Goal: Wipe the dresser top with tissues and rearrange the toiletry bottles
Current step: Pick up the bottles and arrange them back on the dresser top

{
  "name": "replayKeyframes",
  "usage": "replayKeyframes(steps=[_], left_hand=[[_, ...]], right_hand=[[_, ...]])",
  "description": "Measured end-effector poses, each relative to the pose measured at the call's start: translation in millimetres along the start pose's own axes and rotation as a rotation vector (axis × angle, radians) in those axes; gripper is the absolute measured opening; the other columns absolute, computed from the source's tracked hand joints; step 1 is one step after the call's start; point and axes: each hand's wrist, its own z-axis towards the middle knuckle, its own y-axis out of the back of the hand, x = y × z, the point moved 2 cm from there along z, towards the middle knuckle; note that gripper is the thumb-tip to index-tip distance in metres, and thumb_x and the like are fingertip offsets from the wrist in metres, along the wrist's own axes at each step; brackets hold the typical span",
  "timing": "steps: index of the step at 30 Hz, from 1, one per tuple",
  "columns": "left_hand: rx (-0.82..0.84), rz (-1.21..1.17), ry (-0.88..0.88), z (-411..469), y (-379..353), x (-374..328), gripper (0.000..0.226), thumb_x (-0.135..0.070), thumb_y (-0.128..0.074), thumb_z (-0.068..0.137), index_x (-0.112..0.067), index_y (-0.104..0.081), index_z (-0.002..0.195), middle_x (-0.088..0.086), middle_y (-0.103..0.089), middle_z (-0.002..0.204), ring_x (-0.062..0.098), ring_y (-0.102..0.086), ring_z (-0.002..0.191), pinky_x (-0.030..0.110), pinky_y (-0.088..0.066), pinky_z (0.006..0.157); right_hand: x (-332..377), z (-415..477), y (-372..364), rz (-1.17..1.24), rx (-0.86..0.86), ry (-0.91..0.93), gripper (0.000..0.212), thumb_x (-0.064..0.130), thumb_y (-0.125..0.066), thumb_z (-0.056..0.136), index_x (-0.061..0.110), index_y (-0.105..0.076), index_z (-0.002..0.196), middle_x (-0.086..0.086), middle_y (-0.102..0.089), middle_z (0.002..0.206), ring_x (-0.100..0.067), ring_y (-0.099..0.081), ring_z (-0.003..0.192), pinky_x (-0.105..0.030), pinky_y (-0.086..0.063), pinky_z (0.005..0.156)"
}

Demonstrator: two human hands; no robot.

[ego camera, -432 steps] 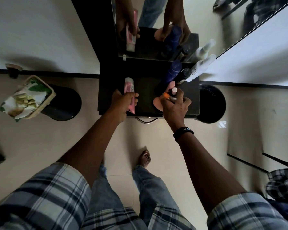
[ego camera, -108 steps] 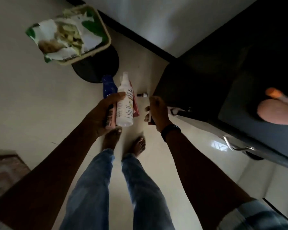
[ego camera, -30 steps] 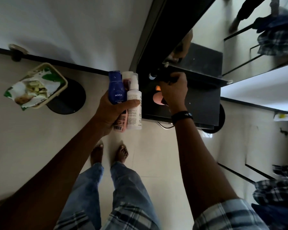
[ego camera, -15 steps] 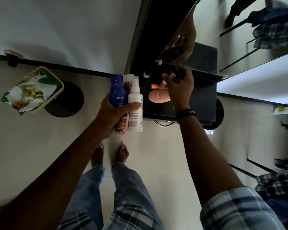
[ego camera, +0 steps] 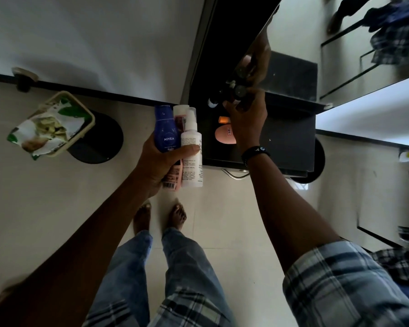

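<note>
My left hand (ego camera: 162, 161) grips three bottles in front of the dark dresser top (ego camera: 291, 142): a blue Nivea bottle (ego camera: 165, 129), a pink tube (ego camera: 176, 173) and a white spray bottle (ego camera: 191, 149). My right hand (ego camera: 247, 122) reaches over the dresser's back edge by the mirror (ego camera: 298, 50), fingers curled round a small dark bottle (ego camera: 237, 92). A white-capped small bottle (ego camera: 212, 103) stands just left of it. A pink oval sponge (ego camera: 224, 136) and an orange-capped item (ego camera: 223, 119) lie on the top under my right wrist.
A bin (ego camera: 54, 125) lined with a printed bag stands on a black stool (ego camera: 104, 140) to the left. A second black stool (ego camera: 315, 159) pokes out right of the dresser. A metal drawer handle (ego camera: 234, 174) juts from the dresser front. My bare feet (ego camera: 159, 218) are on the tiled floor.
My right hand has moved up and back toward the mirror edge with the small dark bottle. My left hand keeps the same three bottles, almost still.
</note>
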Motion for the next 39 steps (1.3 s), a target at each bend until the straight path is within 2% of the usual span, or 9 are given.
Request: replayKeyframes(steps=[3, 7, 13, 19, 24, 28, 31, 34, 39], left_hand=[[0.002, 0.009, -0.001, 0, -1, 1, 0.073, -0.023, -0.077, 0.059, -0.011, -0.048, 0.125, 0.008, -0.069, 0.105, 0.028, -0.07, 0.093, 0.041, -0.059, 0.075], [0.003, 0.006, 0.003, -2, -1, 0, 0.076, -0.021, -0.077, 0.06, -0.009, -0.046, 0.128, 0.012, -0.067, 0.11, 0.029, -0.069, 0.095, 0.042, -0.059, 0.077], [-0.004, 0.021, 0.013, -4, -2, 1, 0.075, -0.02, -0.075, 0.062, -0.008, -0.045, 0.13, 0.015, -0.065, 0.115, 0.031, -0.068, 0.098, 0.044, -0.058, 0.08], [-0.004, 0.055, 0.019, -7, -1, 8, 0.072, -0.018, -0.075, 0.065, -0.009, -0.044, 0.129, 0.015, -0.066, 0.113, 0.028, -0.069, 0.094, 0.042, -0.059, 0.077], [0.006, 0.056, 0.025, -9, -2, 9, 0.077, -0.022, -0.075, 0.061, -0.011, -0.044, 0.131, 0.012, -0.066, 0.114, 0.028, -0.069, 0.097, 0.044, -0.058, 0.08], [0.01, 0.055, 0.021, -11, -2, 9, 0.076, -0.022, -0.075, 0.061, -0.012, -0.045, 0.13, 0.011, -0.067, 0.112, 0.028, -0.069, 0.096, 0.043, -0.058, 0.079], [0.018, 0.05, 0.012, -11, -3, 8, 0.076, -0.023, -0.075, 0.06, -0.013, -0.045, 0.128, 0.007, -0.068, 0.107, 0.023, -0.07, 0.091, 0.037, -0.059, 0.073], [0.022, 0.045, -0.002, -11, -5, 7, 0.073, -0.024, -0.076, 0.058, -0.015, -0.047, 0.124, 0.004, -0.068, 0.103, 0.02, -0.071, 0.087, 0.032, -0.059, 0.069], [0.018, 0.023, -0.003, -10, -7, 8, 0.073, -0.022, -0.076, 0.059, -0.013, -0.047, 0.126, 0.005, -0.069, 0.104, 0.023, -0.071, 0.089, 0.037, -0.059, 0.072]], right_hand=[[-4, 2, 4, -0.018, 0.085, -0.013, 0.048, 0.008, -0.078, 0.076, 0.004, -0.051, 0.116, -0.004, -0.063, 0.108, -0.012, -0.062, 0.095, -0.015, -0.051, 0.08], [-15, -2, 26, -0.114, 0.261, -0.083, 0.05, 0.004, -0.063, 0.084, 0.006, -0.046, 0.131, -0.007, -0.063, 0.125, -0.015, -0.06, 0.115, -0.02, -0.049, 0.092], [-28, 2, 49, -0.545, 0.402, 0.093, 0.029, 0.013, -0.05, 0.097, 0.012, -0.066, 0.121, -0.01, -0.068, 0.12, -0.025, -0.063, 0.109, -0.024, -0.043, 0.086], [-18, 24, 46, -0.648, 0.565, 0.084, 0.025, 0.02, -0.059, 0.093, 0.015, -0.07, 0.115, -0.01, -0.07, 0.115, -0.027, -0.064, 0.107, -0.031, -0.047, 0.088], [-12, 41, 49, -0.725, 0.675, 0.094, 0.023, 0.018, -0.065, 0.089, 0.016, -0.072, 0.111, -0.009, -0.07, 0.116, -0.025, -0.064, 0.108, -0.037, -0.05, 0.097], [-16, 47, 57, -0.787, 0.668, 0.136, 0.022, 0.016, -0.061, 0.091, 0.015, -0.072, 0.11, -0.009, -0.07, 0.116, -0.026, -0.063, 0.111, -0.037, -0.049, 0.097], [-21, 48, 60, -0.811, 0.715, 0.147, 0.028, 0.016, -0.061, 0.092, 0.014, -0.067, 0.12, -0.013, -0.067, 0.122, -0.031, -0.061, 0.114, -0.041, -0.049, 0.098], [-29, 50, 64, -0.844, 0.739, 0.155, 0.028, 0.014, -0.064, 0.09, 0.011, -0.067, 0.118, -0.016, -0.067, 0.117, -0.033, -0.062, 0.11, -0.04, -0.049, 0.093], [-41, 41, 82, -0.636, 0.473, 0.138, 0.023, 0.018, -0.069, 0.085, 0.011, -0.07, 0.107, -0.015, -0.06, 0.113, -0.025, -0.056, 0.101, -0.024, -0.043, 0.082]])
